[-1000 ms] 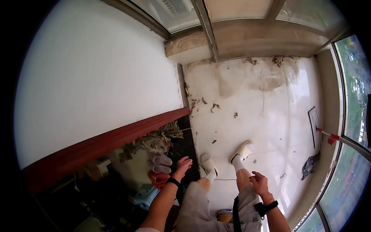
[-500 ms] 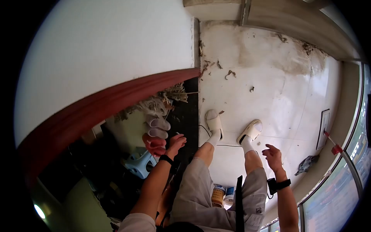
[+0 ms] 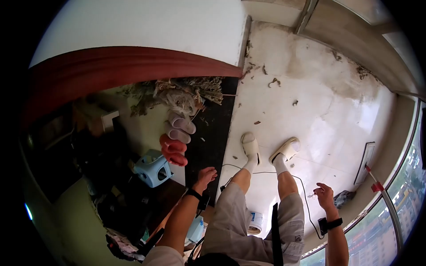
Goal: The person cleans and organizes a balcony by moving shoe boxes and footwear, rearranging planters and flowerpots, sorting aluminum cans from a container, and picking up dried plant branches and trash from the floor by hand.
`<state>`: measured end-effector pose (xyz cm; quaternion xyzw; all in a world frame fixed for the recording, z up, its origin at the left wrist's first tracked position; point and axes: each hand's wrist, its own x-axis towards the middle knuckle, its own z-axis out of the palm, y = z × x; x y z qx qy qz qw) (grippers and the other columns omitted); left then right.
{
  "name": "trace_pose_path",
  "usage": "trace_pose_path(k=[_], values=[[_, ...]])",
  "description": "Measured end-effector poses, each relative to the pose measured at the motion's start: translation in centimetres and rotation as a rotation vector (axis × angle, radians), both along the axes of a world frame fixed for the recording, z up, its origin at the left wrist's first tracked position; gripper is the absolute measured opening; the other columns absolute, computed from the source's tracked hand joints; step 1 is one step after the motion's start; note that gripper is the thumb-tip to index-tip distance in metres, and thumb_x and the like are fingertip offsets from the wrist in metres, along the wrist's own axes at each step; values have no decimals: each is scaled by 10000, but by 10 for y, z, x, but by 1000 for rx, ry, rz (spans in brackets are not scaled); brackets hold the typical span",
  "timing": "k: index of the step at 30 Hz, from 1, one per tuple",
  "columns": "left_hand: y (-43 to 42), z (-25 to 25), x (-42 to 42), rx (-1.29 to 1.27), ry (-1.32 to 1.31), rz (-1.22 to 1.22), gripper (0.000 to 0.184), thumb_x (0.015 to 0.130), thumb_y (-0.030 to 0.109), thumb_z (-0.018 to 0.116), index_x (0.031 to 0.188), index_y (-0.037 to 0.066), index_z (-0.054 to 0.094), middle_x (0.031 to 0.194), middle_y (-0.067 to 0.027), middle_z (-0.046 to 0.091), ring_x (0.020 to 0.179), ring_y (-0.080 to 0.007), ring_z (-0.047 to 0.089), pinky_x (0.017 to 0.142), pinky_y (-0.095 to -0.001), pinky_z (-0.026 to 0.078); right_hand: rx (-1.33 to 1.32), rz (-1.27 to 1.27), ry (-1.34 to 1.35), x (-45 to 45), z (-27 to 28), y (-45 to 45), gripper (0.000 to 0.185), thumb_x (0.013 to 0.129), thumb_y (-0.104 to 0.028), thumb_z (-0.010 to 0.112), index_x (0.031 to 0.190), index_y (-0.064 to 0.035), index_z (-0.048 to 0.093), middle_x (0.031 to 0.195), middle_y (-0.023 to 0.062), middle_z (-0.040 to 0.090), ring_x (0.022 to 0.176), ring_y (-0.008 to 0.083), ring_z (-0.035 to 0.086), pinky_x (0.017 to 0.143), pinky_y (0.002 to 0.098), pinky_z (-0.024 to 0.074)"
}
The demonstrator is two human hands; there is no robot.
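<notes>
My left hand hangs over the dark threshold strip, its fingers stretched out and holding nothing. Below its wrist is a black band. My right hand hangs above the pale floor with loosely bent fingers apart, and I see nothing gripped in it. A small pale speck near its fingertips is too small to name. Another black band with a small box sits on that wrist. Cream slippers are on my feet, over white socks. A thin dark cable runs past my legs toward the right wrist.
Red slippers and greyish slippers stand left, near a blue plastic stool and dried plants. Dry leaves litter the tiles. A bucket stands behind my legs. A pole with red tape leans at the window.
The view has turned, showing more of the stool and slippers at left. My right hand sits lower and further right in view. More of the cable shows.
</notes>
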<state>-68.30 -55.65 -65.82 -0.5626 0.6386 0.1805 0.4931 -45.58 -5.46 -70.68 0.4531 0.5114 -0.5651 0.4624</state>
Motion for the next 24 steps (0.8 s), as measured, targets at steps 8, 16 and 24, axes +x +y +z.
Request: trace_pose_path(k=[8,16,24], values=[[48,-34,-46,263,75,-40,374,830,167,616,1160,22,517,991,-77,624,870,-173,624,731,-279,492,204,100,30,3,26,2,260,799,-31,541,1041,47,591,785,143,672,715,182,658,653,282,524],[80,-34,-101,356,127,-119,352,811,123,634,1136,25,539,939,-62,632,807,-161,634,663,-253,491,260,111,59,-84,50,-24,289,793,-158,564,1057,-52,617,841,157,664,788,264,656,724,345,518],[75,-31,-71,255,90,-121,344,791,93,623,1115,8,545,902,-90,631,766,-176,639,620,-265,500,218,134,54,-60,-8,38,299,800,-126,574,1075,-9,598,848,157,669,773,236,664,717,313,521]])
